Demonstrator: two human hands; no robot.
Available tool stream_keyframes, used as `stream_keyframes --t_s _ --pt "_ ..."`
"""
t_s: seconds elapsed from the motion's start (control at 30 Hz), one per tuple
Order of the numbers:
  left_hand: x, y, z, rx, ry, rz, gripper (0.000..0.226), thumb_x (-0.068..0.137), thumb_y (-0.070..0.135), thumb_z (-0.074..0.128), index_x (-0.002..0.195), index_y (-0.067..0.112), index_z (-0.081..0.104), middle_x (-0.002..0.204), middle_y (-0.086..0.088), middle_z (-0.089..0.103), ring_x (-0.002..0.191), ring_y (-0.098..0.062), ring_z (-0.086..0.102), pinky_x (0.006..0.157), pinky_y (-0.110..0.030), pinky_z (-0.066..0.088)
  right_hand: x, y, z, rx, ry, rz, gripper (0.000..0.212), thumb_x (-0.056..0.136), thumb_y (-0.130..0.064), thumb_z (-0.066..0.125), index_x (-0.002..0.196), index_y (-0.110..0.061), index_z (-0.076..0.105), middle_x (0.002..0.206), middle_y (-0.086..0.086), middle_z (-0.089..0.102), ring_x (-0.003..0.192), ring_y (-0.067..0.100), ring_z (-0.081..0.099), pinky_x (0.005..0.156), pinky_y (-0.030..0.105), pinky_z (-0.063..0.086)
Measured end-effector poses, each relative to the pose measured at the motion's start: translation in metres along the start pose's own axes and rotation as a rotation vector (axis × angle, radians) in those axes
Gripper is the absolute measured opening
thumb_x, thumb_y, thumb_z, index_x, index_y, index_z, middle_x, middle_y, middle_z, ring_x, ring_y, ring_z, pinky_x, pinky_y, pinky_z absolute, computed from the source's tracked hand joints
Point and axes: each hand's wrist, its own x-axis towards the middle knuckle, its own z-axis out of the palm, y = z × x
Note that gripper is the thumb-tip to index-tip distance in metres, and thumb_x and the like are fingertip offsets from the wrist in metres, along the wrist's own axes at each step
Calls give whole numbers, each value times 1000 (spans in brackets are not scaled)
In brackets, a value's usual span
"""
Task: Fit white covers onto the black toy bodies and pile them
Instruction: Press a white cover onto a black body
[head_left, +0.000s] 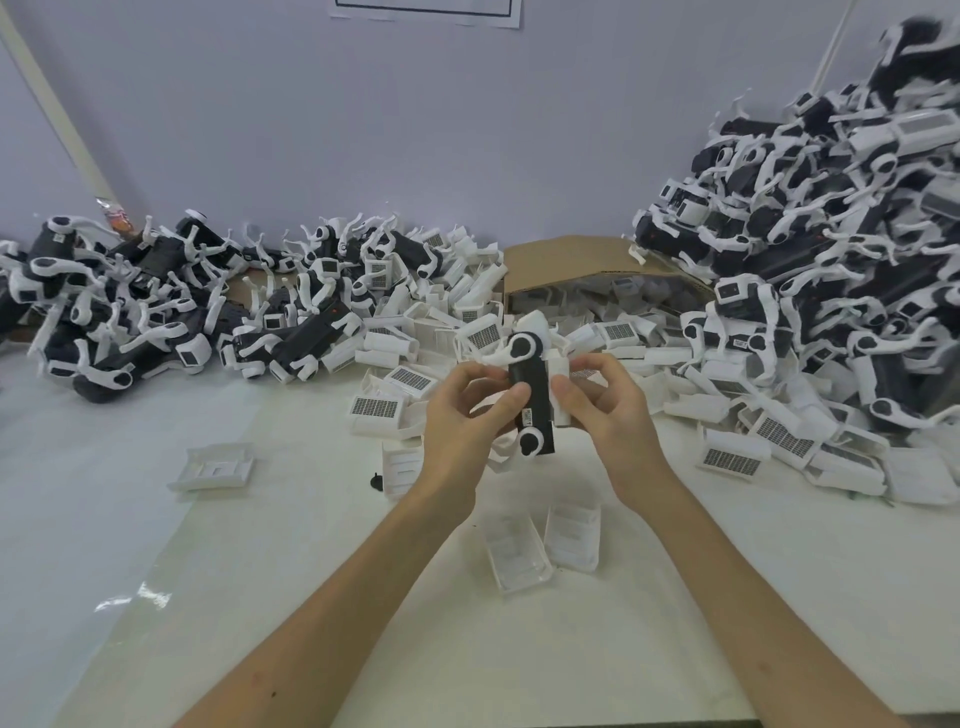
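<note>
While your left hand (462, 415) grips the black toy body (530, 395) upright above the middle of the table (260, 597), its thumb (511, 400) lies curled across the body's front and the other fingers wrap round behind. Your right hand (608, 410) pinches a white cover (560, 395) against the body's right side, thumb in front, fingers curled behind. Whether the cover is seated cannot be told.

A small white label (530, 414) sits low on the body's front; its print is too small to read. A sheet of paper (426, 10) on the wall shows only a black line.

Two loose covers (571, 535) lie side by side near the table's near edge, below your hands, and a single cover (213, 466) lies well apart to the left. Along the far edge, a heap of covers (415, 332) spills beside a cardboard box (571, 260). A tall pile of toys (831, 234) fills the far right corner, and a lower pile (130, 312) lies at the far left.
</note>
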Motion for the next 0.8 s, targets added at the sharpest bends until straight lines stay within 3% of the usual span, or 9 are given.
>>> stream_keyframes --t_s 0.07,0.2,0.3,0.4,0.5,0.57,0.67,0.8 --pt "-1 -1 1 41 0 11 19 87 9 77 90 17 61 93 5 74 78 -11 71 83 -37 55 0 1 0 -30 6 -4 25 85 -29 70 94 -13 53 82 20 65 74 24 59 68 32 53" --pt "-2 0 1 60 1 22 19 86 10 77 90 18 61 94 6 75 77 -8 71 82 -35 56 0 2 -1 -55 -3 -15 32 79 -36 71 89 -11 54 80 20 64 71 22 58 65 30 53" --pt "-2 -1 0 74 7 22 20 86 11 78 89 20 61 97 3 74 77 -12 71 80 -34 56 1 3 -1 -81 -21 -25 35 78 -37 72 90 -10 54 74 14 63 67 20 57 69 37 55" --pt "-2 -1 1 116 16 34 21 85 12 80 87 20 60 97 2 73 77 -12 72 74 -26 56 0 4 -1 -115 -30 -26 40 78 -39 72 93 -6 54 82 20 69 71 26 62 80 49 56" --pt "-3 -1 0 127 4 28 20 85 11 80 87 17 60 97 -6 74 79 -17 72 80 -35 58 -1 4 -2 -133 -28 -27 45 78 -40 72 95 -3 53 91 27 69 76 35 65 83 53 55" --pt "-2 0 -1 113 -12 24 19 85 9 79 87 15 60 97 -9 76 79 -20 72 81 -37 58 -1 3 -1 -147 -30 -27 46 78 -39 72 95 -2 53 92 27 68 75 32 65 81 51 56" --pt "-2 2 -2 105 -21 22 19 86 8 77 88 15 60 91 -2 77 75 -19 73 72 -29 58 -1 3 -1 -151 -25 -31 39 78 -38 72 92 -5 55 96 26 66 79 24 67 74 43 60" --pt "-3 3 -1 53 -26 6 17 88 6 74 89 12 58 89 -2 78 72 -18 73 66 -25 58 -1 1 -2 -149 -26 -29 36 78 -39 72 93 -10 58 106 30 61 85 27 66 73 37 60"
